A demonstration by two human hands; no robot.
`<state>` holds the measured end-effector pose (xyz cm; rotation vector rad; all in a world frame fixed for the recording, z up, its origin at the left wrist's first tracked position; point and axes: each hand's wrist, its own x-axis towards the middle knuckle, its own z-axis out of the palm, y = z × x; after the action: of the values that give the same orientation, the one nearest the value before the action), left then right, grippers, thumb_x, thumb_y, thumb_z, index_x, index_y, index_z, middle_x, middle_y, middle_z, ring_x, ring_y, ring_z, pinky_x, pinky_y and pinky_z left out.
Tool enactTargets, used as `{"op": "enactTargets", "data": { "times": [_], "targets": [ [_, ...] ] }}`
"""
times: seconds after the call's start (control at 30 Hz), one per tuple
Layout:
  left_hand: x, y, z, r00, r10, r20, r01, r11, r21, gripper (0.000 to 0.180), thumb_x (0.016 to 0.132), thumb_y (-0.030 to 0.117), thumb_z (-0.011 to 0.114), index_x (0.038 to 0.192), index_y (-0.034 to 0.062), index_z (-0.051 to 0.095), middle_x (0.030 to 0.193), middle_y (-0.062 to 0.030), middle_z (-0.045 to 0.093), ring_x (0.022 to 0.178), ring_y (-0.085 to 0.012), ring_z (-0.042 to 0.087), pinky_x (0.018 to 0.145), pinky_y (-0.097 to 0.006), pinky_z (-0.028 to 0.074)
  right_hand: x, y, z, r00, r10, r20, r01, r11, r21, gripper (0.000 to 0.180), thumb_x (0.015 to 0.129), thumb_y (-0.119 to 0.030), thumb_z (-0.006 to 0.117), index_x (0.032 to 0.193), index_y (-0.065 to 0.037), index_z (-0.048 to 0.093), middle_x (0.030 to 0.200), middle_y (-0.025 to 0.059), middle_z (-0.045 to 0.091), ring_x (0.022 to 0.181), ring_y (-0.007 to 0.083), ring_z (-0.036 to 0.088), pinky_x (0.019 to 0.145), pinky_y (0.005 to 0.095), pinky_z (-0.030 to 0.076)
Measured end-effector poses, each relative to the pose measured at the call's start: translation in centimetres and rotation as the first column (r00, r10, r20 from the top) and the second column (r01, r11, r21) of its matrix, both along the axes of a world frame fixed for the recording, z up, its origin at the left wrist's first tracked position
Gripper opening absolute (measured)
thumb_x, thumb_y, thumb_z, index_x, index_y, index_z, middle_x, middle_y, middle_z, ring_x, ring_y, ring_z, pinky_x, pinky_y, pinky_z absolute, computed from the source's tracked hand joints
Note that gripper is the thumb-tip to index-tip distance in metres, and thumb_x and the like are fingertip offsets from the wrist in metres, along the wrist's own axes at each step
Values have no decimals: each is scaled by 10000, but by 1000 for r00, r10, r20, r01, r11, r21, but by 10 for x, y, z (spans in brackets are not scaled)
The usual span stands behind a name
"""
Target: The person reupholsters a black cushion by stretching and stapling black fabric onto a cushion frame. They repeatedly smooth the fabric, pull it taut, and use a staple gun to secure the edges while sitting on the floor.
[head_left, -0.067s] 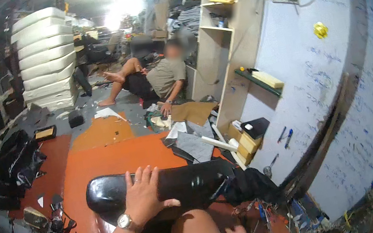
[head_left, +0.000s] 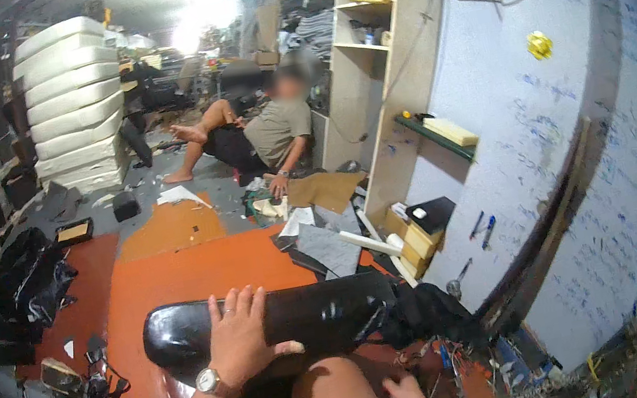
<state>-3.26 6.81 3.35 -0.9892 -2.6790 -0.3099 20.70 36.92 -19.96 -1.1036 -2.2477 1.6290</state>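
Head view: long black glossy cushion (head_left: 305,316) laid across raised knee (head_left: 335,392), above orange sheet (head_left: 188,282) on floor. Left hand (head_left: 240,336), watch on wrist, pressed flat on cushion top, fingers spread, thumb out. Right hand (head_left: 408,394) seen low beside knee under cushion's loose black cover; grip cannot be told. Second person (head_left: 264,132) seated on floor beyond, near shelves (head_left: 363,63).

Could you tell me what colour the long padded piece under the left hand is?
Glossy black; the long padded piece shows best in the head view.
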Motion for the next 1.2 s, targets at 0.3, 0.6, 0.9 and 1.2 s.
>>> {"op": "enactTargets", "data": {
  "times": [0.3,0.6,0.9,1.2],
  "targets": [
    [-26,42,24,967,-199,160,193,980,53,927,825,795,723,1360,38,695,1239,-210,741,1248,-388,667,1138,-519,431,-93,-45,179,917,-55,-395,-159,858,-488,448,992,-486,778,1126,-60,738,980,18,747,680,120,674,513,253,463],
    [-80,143,46,718,-399,570,531,844,-78,721,1104,666,398,1343,52,691,1181,-206,781,1091,-349,744,998,-450,536,-86,-52,190,957,-82,-278,-112,781,-615,367,1030,-469,732,1056,-102,733,915,6,737,642,123,651,489,258,450],
    [-97,196,23,53,-330,942,557,793,246,885,1081,764,287,1604,83,503,1617,-145,532,1499,-270,478,1250,-403,355,-75,-65,144,953,170,-250,-122,973,198,336,1101,-299,597,1129,23,688,914,143,698,845,316,658,731,458,515],
    [-60,180,44,667,-319,674,553,817,-161,734,1115,626,392,1494,24,569,1355,-280,681,1181,-466,690,993,-546,559,-44,-69,102,846,357,-397,-9,753,658,294,1039,-257,680,1184,-2,692,903,181,649,676,356,557,596,473,434]
  ]
}}
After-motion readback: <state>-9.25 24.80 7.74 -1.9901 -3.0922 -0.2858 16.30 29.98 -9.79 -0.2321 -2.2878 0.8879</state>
